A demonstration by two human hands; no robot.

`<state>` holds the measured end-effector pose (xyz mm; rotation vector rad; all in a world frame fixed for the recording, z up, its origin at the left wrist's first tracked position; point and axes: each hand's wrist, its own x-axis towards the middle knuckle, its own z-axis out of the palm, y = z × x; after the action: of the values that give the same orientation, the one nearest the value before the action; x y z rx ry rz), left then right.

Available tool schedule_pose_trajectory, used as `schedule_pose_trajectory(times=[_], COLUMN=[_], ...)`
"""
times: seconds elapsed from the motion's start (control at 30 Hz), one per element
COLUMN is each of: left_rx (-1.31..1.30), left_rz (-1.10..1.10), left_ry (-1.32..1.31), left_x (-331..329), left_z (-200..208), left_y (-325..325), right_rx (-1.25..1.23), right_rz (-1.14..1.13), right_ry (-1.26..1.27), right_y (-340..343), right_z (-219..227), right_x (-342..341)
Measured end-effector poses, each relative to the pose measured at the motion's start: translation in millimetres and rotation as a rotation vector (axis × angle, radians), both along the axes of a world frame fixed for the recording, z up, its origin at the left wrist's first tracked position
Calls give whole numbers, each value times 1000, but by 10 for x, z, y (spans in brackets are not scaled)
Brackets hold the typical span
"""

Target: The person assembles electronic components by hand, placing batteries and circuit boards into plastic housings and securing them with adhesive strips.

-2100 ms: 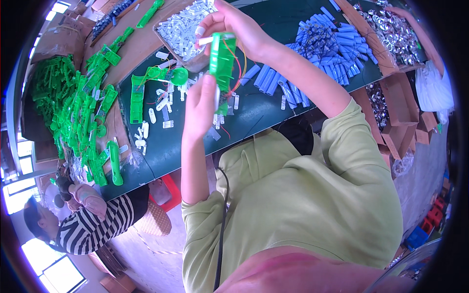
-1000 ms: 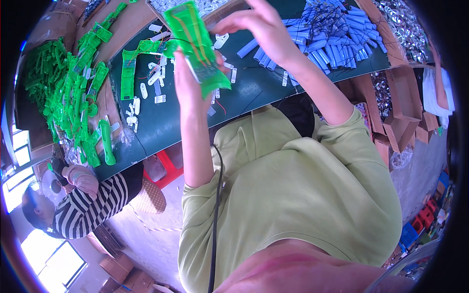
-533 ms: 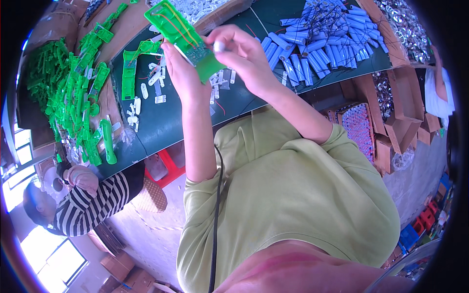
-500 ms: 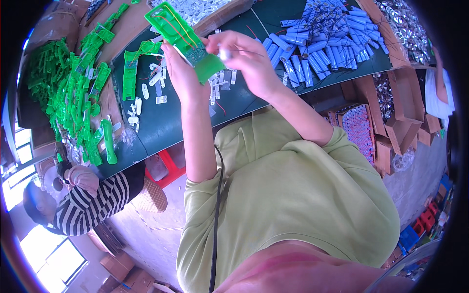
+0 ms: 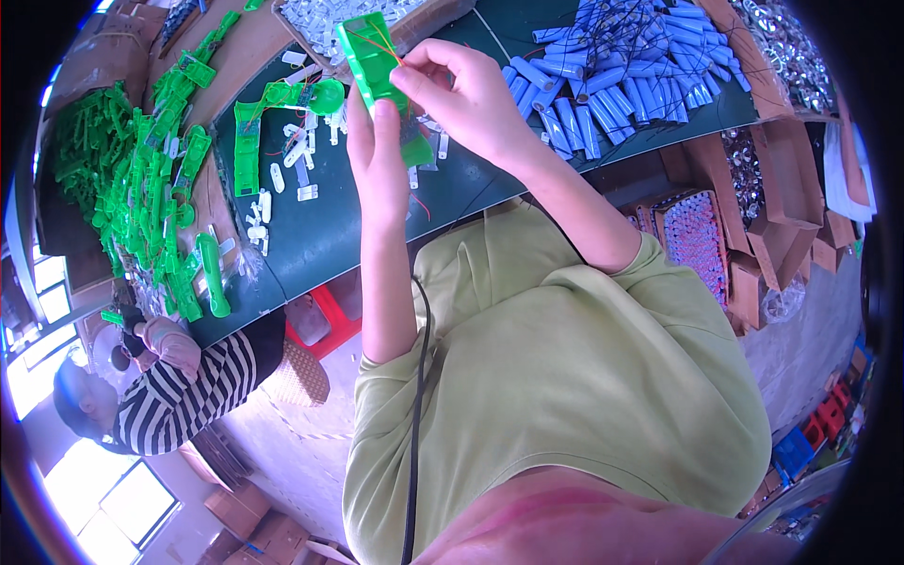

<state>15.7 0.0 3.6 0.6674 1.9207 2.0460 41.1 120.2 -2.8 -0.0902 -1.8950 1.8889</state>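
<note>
Over the table's near edge, my left hand (image 5: 379,165) is closed around the lower part of a green plastic housing (image 5: 365,58), its thumb lying along the front. The housing is tilted upright, with its ribbed hollow inside showing and its rounded lower end below my fingers. Thin orange and yellow wires (image 5: 387,43) run across its upper part. My right hand (image 5: 466,99) pinches those wires at the housing's right edge with thumb and forefinger. My fingers hide much of the circuit board lower in the housing.
Blue cylindrical cells (image 5: 612,89) with black wires are heaped at right. Green housings (image 5: 155,188) pile up at left, beside small white plastic pieces (image 5: 297,151). Shiny round parts (image 5: 786,56) fill a box at far right. A person in a striped top (image 5: 188,400) sits at left.
The housing has turned more upright and moved right. My right hand has gone from a shiny round part near the circuit board to the wires higher up; that part is now out of sight.
</note>
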Motion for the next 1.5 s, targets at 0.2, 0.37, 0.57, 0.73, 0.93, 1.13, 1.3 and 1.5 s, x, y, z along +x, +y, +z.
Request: schedule_pose_trajectory(times=[0.2,0.37,0.57,0.73,0.93,1.13,1.3,1.5], left_rx=[138,188,99,23,69,72,119,132], left_rz=[158,118,-21,-120,-129,-66,-49,-85], left_ry=[-184,-231,-208,-199,-222,-264,-302,-310], left_x=[-178,-243,-265,-225,-224,-235,-261,-238], left_z=[-149,-175,-204,-151,-151,-167,-210,-260], left_y=[62,91,-46,-91,-176,-257,-327,-335], right_rx=[642,738,387,1409,1693,1925,1933,868], right_rz=[-398,-424,21,206,525,521,438,440], right_ry=[248,334,83,68,403,268,225,-111], right_y=[-237,-182,216,1088,1144,904,829,698], right_z=[-190,-281,-163,-243,-181,-313,-373,140], right_x=[-6,13,285,85,-191,-349,-414,-350])
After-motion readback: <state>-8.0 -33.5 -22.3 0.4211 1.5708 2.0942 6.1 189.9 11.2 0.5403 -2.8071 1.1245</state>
